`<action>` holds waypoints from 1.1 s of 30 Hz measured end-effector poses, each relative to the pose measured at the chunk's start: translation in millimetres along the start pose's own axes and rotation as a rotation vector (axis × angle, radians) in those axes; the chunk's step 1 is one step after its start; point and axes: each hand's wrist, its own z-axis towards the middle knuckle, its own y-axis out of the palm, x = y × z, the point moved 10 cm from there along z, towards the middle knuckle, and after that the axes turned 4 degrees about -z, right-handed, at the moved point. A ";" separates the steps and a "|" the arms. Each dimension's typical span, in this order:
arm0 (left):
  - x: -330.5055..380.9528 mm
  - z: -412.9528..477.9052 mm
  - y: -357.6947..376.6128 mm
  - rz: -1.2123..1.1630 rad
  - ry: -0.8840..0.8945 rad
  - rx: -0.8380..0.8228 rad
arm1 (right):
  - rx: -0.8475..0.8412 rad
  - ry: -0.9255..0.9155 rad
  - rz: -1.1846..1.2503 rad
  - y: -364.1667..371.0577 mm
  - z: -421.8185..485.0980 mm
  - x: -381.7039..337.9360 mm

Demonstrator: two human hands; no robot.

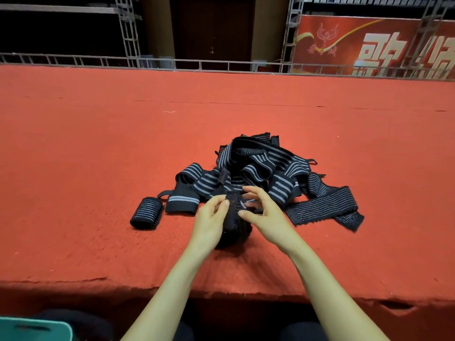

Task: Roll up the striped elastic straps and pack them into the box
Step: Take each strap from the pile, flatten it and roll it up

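A tangled pile of black straps with grey stripes (258, 168) lies on the red carpeted surface (98, 143). One strap, rolled into a cylinder (147, 212), rests to the left of the pile. Between my hands, in front of the pile, is a partly rolled black strap (235, 232). My left hand (211, 222) grips its left side, thumb and fingers pinching the strap's end. My right hand (266, 212) holds its right side with fingers curled over the top. No box shows, unless the teal object at the bottom left is one.
The carpet's frayed front edge (123, 286) runs just below my forearms. A teal object with a handle slot (34, 328) sits at the bottom left corner. Metal truss railing (221, 64) and a red banner (369, 45) stand at the far side.
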 end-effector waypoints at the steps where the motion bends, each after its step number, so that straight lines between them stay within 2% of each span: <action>1: 3.1 -1.1 2.5 -0.002 0.005 -0.023 | -0.014 -0.006 -0.036 0.7 0.5 -0.1; 5: 8.8 -2.0 9.4 0.120 0.041 -0.126 | -0.137 -0.067 -0.080 1.9 1.3 -1.4; 8: 7.5 2.4 8.6 0.145 0.057 -0.125 | -0.108 0.005 -0.113 -7.8 1.5 8.1; 13: 3.3 12.8 -6.5 0.160 0.058 0.067 | 0.098 0.189 -0.203 -24.3 -2.1 32.2; 15: -1.8 13.9 -10.4 0.125 0.025 0.112 | 0.125 0.237 -0.187 -27.5 -4.9 40.8; 19: -4.6 11.1 -13.6 0.071 0.015 0.149 | 0.104 0.098 -0.204 -29.0 -4.9 34.1; 21: -4.8 11.0 -26.4 0.092 0.007 0.230 | 0.170 0.028 -0.277 -41.5 -2.9 30.1; 24: -5.1 11.1 -55.7 0.124 -0.009 0.345 | 0.320 0.026 -0.324 -77.5 -3.7 31.9; 29: -22.8 10.1 -75.7 0.254 -0.080 0.277 | 0.449 0.150 -0.163 -126.4 -14.0 57.2; 33: -38.2 4.2 -80.2 0.337 -0.116 0.254 | 0.436 0.241 0.004 -130.7 -22.0 72.8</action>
